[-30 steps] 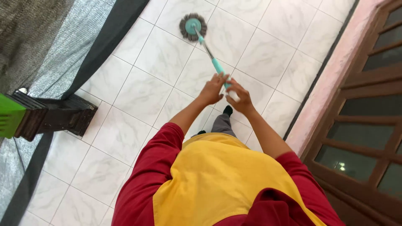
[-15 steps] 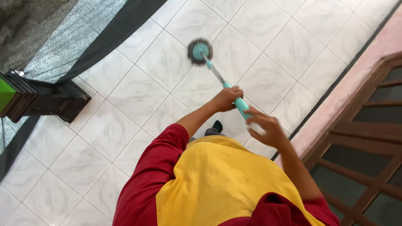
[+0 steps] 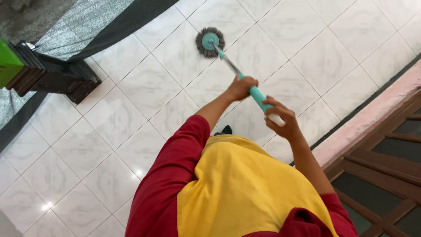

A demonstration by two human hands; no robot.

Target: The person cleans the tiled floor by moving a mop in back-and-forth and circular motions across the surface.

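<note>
A mop with a round grey head (image 3: pixel 209 41) and a teal hub rests on the white marble-look tiled floor (image 3: pixel 144 87). Its metal and teal handle (image 3: pixel 256 94) slants down toward me. My left hand (image 3: pixel 241 87) is wrapped around the handle higher up toward the head. My right hand (image 3: pixel 279 117) grips the white end of the handle, closer to my body. I wear a red and yellow shirt (image 3: pixel 232 184).
A dark wooden stand (image 3: pixel 57 77) with a green part (image 3: pixel 8 63) sits at the upper left beside a grey mesh screen (image 3: pixel 74 22). A pink wall base (image 3: pixel 372 116) and a brown wooden door frame (image 3: pixel 386 175) run along the right.
The view has turned. My hands, close together a second ago, are now apart on the handle, the right one drawn back toward my body. The mop head stays ahead on the tiles.
</note>
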